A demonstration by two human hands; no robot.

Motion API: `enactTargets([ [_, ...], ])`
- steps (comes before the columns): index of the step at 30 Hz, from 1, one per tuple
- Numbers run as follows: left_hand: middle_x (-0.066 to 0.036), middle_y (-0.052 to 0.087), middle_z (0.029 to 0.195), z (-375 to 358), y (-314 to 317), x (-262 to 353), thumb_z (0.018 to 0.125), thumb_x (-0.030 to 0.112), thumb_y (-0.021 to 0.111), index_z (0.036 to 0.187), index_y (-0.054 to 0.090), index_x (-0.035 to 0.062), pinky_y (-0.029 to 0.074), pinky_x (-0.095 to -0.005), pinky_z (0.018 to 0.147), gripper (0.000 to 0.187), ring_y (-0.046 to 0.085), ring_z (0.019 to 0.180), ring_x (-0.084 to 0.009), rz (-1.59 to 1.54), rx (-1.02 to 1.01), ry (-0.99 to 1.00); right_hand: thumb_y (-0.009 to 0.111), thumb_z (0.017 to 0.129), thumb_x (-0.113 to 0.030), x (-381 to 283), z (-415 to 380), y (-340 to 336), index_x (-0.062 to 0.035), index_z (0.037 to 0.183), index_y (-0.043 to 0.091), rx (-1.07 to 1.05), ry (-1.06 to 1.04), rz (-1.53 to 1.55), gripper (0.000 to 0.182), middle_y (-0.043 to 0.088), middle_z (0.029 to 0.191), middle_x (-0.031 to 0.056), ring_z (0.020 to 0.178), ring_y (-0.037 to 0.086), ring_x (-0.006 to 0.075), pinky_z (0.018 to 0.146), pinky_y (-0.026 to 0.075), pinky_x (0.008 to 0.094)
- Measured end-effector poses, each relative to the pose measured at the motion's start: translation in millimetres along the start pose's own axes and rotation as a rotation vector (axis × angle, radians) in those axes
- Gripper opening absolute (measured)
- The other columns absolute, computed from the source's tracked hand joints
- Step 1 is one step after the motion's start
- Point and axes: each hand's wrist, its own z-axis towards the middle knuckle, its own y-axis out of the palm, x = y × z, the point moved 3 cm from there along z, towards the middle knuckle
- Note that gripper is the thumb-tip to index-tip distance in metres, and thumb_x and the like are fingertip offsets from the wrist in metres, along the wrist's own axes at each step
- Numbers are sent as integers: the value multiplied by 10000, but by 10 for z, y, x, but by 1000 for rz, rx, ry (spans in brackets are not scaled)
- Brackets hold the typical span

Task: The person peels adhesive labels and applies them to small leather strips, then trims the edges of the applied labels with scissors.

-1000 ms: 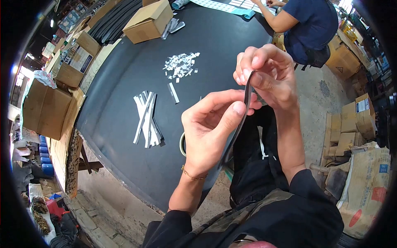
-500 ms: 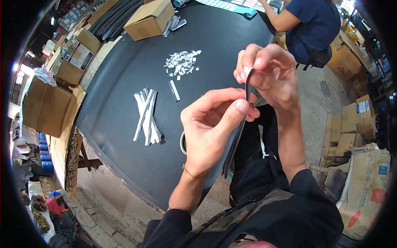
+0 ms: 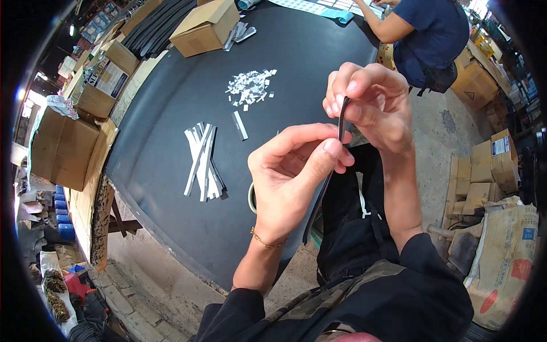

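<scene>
A thin black strip (image 3: 325, 191) hangs from my two hands, its lower end dangling near the table edge. My left hand (image 3: 293, 168) pinches it between thumb and index finger around its upper part. Just above, my right hand (image 3: 373, 102) grips the strip's top end between thumb and fingertips. On the black table, left of my left hand, lies a crossed pile of white and black strips (image 3: 202, 162). A single short white strip (image 3: 240, 125) lies beyond it, close to a heap of small white and grey pieces (image 3: 250, 88).
An opened cardboard box (image 3: 205, 28) stands at the table's back, beside long black strips (image 3: 156, 28). Another person (image 3: 424, 40) works at the far right. More cartons (image 3: 62, 142) stand at left; a large sack (image 3: 504, 256) sits on the floor at right.
The strip's dangling lower end has swung slightly to the left and looks narrower. Both hands keep nearly the same place and grip.
</scene>
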Motion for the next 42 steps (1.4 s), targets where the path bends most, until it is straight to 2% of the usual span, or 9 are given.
enactTargets([
  [18,-104,648,892,-7,5,21,838,-34,625,970,637,-63,510,-229,650,136,620,743,-124,108,37,39,664,786,62,-23,-11,1,23,918,641,22,-21,-78,140,623,878,81,823,589,121,746,495,231],
  [27,-107,648,900,-2,45,60,863,-7,605,1059,607,-64,502,-243,700,204,619,794,-137,84,91,-27,662,785,76,-3,-22,25,0,907,622,18,-55,-148,149,622,872,71,838,593,114,739,494,232],
  [33,-128,656,919,20,-69,21,891,20,577,1040,613,-63,514,-268,723,175,638,811,-166,86,63,60,650,784,95,-9,-38,153,28,916,618,17,-7,-123,152,612,858,87,731,586,122,601,495,228],
  [35,-141,659,916,23,-75,32,888,16,578,1012,619,-61,523,-284,741,151,649,815,-183,0,44,23,649,781,97,-39,-24,181,47,918,616,16,-59,-259,150,604,840,92,674,573,120,541,485,223],
  [39,-144,660,913,25,-75,37,882,18,586,991,624,-57,529,-298,746,138,653,825,-194,-94,36,1,649,783,91,-98,-16,262,55,908,621,48,-22,-294,134,604,835,93,668,572,116,528,481,215],
  [42,-166,654,902,15,-81,27,912,96,539,1017,605,-50,535,-341,734,191,657,817,-245,-37,41,2,644,782,97,-112,-18,262,58,895,625,37,-10,-310,121,609,835,97,675,575,112,524,478,207],
])
